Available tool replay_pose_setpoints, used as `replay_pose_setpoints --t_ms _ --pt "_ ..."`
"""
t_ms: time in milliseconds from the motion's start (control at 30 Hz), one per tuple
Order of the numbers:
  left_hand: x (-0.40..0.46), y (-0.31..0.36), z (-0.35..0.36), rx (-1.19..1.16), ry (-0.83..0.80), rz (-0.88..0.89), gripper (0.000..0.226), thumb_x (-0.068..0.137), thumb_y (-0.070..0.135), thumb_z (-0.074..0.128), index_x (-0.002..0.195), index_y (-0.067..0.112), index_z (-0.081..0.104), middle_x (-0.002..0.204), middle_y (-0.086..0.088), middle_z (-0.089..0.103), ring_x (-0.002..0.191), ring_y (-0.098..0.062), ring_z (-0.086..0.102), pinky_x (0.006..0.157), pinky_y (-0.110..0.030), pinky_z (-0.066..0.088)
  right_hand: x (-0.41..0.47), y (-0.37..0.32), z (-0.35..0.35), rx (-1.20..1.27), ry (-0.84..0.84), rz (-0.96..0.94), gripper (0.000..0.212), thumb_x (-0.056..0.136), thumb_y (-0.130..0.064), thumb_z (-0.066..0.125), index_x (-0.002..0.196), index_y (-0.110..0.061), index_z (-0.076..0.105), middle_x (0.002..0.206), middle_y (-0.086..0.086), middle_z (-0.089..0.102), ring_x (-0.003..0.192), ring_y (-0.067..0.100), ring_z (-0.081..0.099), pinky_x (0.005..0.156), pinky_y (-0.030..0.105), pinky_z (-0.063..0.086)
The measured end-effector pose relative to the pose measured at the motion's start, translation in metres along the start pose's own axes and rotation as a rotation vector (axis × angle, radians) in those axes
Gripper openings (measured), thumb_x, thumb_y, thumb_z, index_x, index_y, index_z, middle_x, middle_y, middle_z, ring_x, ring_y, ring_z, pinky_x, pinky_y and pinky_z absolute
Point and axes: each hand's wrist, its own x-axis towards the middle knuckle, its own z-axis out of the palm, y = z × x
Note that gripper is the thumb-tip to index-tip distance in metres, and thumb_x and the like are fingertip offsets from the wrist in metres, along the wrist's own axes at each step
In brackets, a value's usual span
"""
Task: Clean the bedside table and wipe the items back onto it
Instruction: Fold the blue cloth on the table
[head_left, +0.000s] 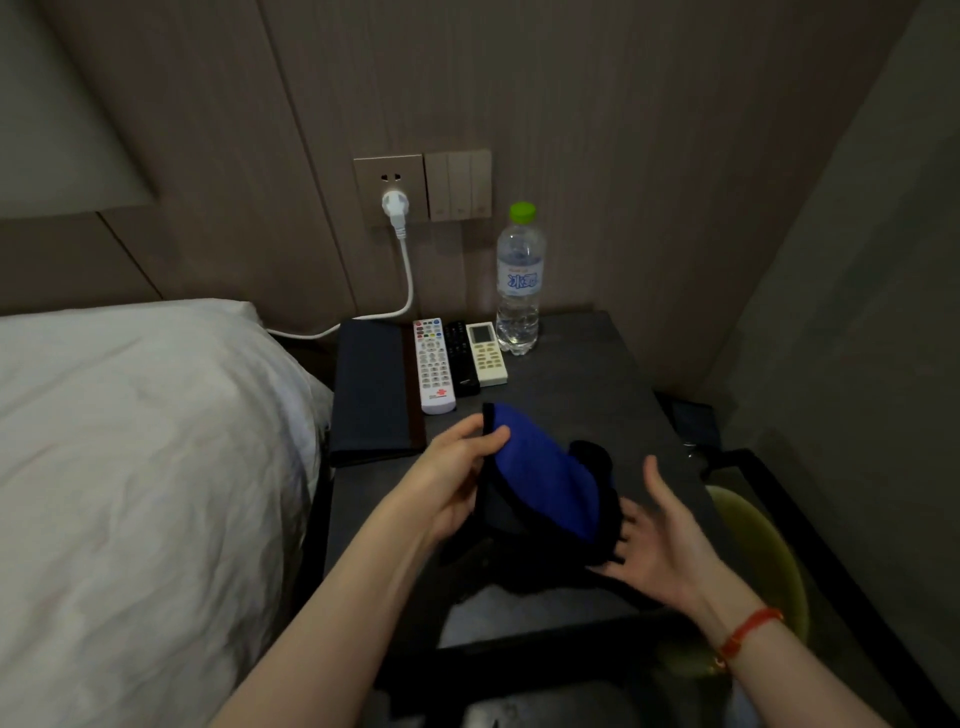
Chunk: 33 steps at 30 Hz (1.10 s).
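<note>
A blue cloth with black edging (545, 478) hangs folded above the dark bedside table (597, 384). My left hand (457, 478) pinches its upper left corner between thumb and fingers. My right hand (660, 540) is spread open, palm up, its fingertips touching the cloth's lower right edge. At the back of the table lie a white remote (434, 366), a black remote (461, 358) and a cream remote (487, 353) side by side. A water bottle with a green cap (518, 283) stands upright to their right. A dark folder (371, 389) lies along the table's left edge.
The bed with white linen (140, 457) borders the table on the left. A white plug and cable (400, 244) run from the wall socket down behind the folder. A yellowish bin (763, 561) sits low on the right beside a black frame. A wall stands close at right.
</note>
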Motion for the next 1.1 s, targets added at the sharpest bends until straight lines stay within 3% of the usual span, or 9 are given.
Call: replay_pose_setpoints --t_ms 133,233,400,600,700,833,900,1000,1100 --pt "0.023 -0.024 -0.028 0.082 0.226 -0.114 0.026 0.093 0.002 0.049 0.117 0.008 0.058 0.098 -0.011 0.064 0.083 -0.023 0.062 0.064 -0.034 0.056 0.016 0.003 -0.005 -0.561 0.430 -0.140 0.049 0.080 -0.032 0.069 0.119 -0.005 0.057 0.096 0.011 0.062 0.084 0.025 0.060 0.068 0.036 0.052" --pt "0.033 -0.045 -0.051 0.322 0.459 -0.109 0.026 0.091 0.000 0.051 0.115 0.006 0.060 0.116 -0.014 0.062 0.101 -0.027 0.060 0.089 -0.040 0.050 0.024 0.005 -0.002 -0.981 0.701 -0.328 0.041 0.080 -0.026 0.069 0.114 -0.006 0.060 0.106 0.015 0.065 0.100 0.032 0.061 0.086 0.035 0.050" --pt "0.034 -0.062 -0.067 0.671 0.677 0.013 0.023 0.087 0.002 0.059 0.109 0.003 0.062 0.112 -0.013 0.064 0.107 -0.028 0.059 0.087 -0.032 0.045 0.026 0.023 0.033 -1.234 0.591 -0.580 0.037 0.084 -0.028 0.063 0.115 -0.007 0.058 0.110 0.012 0.061 0.100 0.026 0.059 0.082 0.032 0.048" --pt "0.027 -0.066 -0.067 0.864 0.759 0.100 0.020 0.083 0.000 0.064 0.102 0.000 0.060 0.096 -0.014 0.063 0.095 -0.027 0.061 0.076 -0.027 0.042 0.042 0.031 0.058 -1.387 0.593 -0.550 0.041 0.086 -0.035 0.060 0.114 -0.006 0.056 0.118 0.013 0.054 0.107 0.027 0.055 0.086 0.033 0.047" --pt "0.027 -0.067 -0.069 0.872 0.771 0.071 0.020 0.082 0.003 0.066 0.101 0.000 0.061 0.102 -0.017 0.065 0.097 -0.027 0.062 0.076 -0.029 0.044 0.042 0.024 0.059 -1.295 0.553 -0.539 0.015 0.086 -0.023 0.058 0.088 -0.009 0.062 0.101 0.011 0.059 0.091 0.025 0.059 0.075 0.032 0.050" --pt "0.025 -0.064 -0.069 0.877 0.757 0.066 0.009 0.083 0.001 0.064 0.092 0.001 0.064 0.102 -0.019 0.066 0.096 -0.029 0.063 0.074 -0.028 0.045 0.034 0.012 0.039 -1.130 0.534 -0.499 0.021 0.084 -0.015 0.057 0.065 -0.011 0.049 0.068 0.004 0.053 0.067 0.020 0.056 0.062 0.030 0.047" --pt "0.024 -0.061 -0.068 0.898 0.741 0.072 0.005 0.083 -0.002 0.060 0.084 0.000 0.065 0.092 -0.016 0.066 0.088 -0.028 0.063 0.069 -0.027 0.044 0.030 0.010 0.022 -1.112 0.589 -0.475 0.022 0.082 -0.014 0.060 0.064 -0.012 0.048 0.066 0.005 0.054 0.064 0.019 0.057 0.059 0.030 0.048" --pt "0.021 -0.056 -0.067 0.891 0.738 0.040 0.021 0.082 -0.003 0.055 0.062 0.003 0.056 0.061 -0.008 0.053 0.056 -0.018 0.051 0.053 -0.023 0.040 0.028 0.010 0.003 -1.072 0.634 -0.375 0.024 0.081 -0.015 0.065 0.064 -0.014 0.049 0.073 0.010 0.060 0.075 0.028 0.064 0.074 0.042 0.056" --pt "0.019 -0.053 -0.066 0.903 0.702 -0.037 0.019 0.083 0.003 0.056 0.064 0.004 0.054 0.059 -0.006 0.049 0.053 -0.016 0.047 0.049 -0.022 0.037 0.027 0.012 -0.002 -1.184 0.642 -0.313 0.014 0.082 -0.018 0.066 0.076 -0.011 0.055 0.083 0.009 0.059 0.082 0.025 0.059 0.077 0.038 0.052"
